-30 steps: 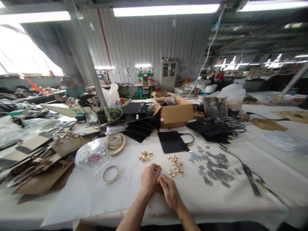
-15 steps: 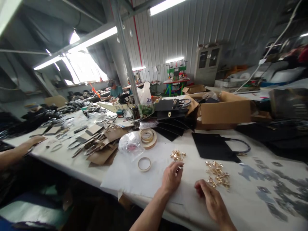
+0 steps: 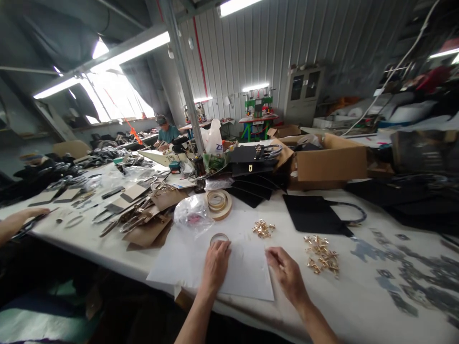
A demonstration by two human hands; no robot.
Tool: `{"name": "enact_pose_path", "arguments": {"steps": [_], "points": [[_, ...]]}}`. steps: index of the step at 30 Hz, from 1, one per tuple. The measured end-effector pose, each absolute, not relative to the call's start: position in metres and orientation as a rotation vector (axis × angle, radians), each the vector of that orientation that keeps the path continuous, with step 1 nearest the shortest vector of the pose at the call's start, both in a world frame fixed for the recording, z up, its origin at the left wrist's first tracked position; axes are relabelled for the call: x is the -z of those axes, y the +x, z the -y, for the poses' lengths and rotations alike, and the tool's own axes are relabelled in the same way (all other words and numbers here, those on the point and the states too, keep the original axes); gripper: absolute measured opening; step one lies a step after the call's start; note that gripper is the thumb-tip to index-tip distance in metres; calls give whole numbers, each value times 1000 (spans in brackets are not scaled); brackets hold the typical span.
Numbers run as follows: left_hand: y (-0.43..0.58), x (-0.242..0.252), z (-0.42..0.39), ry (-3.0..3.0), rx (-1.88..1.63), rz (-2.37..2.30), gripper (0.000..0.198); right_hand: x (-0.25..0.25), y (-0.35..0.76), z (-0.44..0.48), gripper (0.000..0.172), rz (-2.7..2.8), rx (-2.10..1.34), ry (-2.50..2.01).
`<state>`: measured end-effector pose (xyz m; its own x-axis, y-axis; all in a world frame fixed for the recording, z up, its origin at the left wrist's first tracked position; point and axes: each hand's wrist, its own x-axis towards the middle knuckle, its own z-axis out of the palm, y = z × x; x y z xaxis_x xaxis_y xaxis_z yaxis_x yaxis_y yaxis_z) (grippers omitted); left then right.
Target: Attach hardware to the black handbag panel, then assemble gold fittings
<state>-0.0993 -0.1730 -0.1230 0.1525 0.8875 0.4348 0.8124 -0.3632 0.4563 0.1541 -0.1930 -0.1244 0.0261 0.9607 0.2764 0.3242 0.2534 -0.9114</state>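
Note:
My left hand [image 3: 216, 263] is closed at the near side of a small roll of tape [image 3: 219, 235], its fingers curled over the rim and hiding part of it. Under that hand lies a white sheet of paper [image 3: 247, 274]. My right hand [image 3: 287, 272] pinches the sheet's right edge near the far corner, thumb and fingers together. Beyond the paper is a small pile of gold-coloured metal fittings [image 3: 263, 228]. A larger pile of similar fittings [image 3: 322, 253] sits to the right of my right hand.
Larger tape rolls [image 3: 218, 204] and a clear plastic bag [image 3: 192, 212] lie behind the paper. A black bag panel with a handle [image 3: 315, 215], a cardboard box [image 3: 330, 162] and flat metal pieces [image 3: 405, 277] are rightward. Another person's hand [image 3: 34, 212] is far left.
My left hand has moved left, from beside the small fittings pile to the small tape roll. My right hand has moved left and forward, away from the larger pile to the paper's edge.

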Motion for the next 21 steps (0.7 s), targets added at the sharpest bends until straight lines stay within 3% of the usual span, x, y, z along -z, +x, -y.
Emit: {"name": "enact_pose_path", "arguments": {"steps": [3, 9, 14, 18, 21], "points": [[-101, 124, 175, 2326, -998, -1564, 24, 123, 124, 174, 28, 1564, -705, -1155], [-105, 124, 176, 2346, -995, -1508, 24, 128, 94, 147, 45, 1848, -687, -1095], [-104, 125, 175, 2350, -996, -1518, 24, 131, 93, 137, 38, 1911, -706, -1183], [-104, 124, 175, 2356, -999, -1518, 27, 130, 94, 136, 18, 1946, -696, -1192], [-103, 123, 175, 2383, -982, -1516, 32, 128, 95, 141, 13, 1968, -677, -1173]]}}
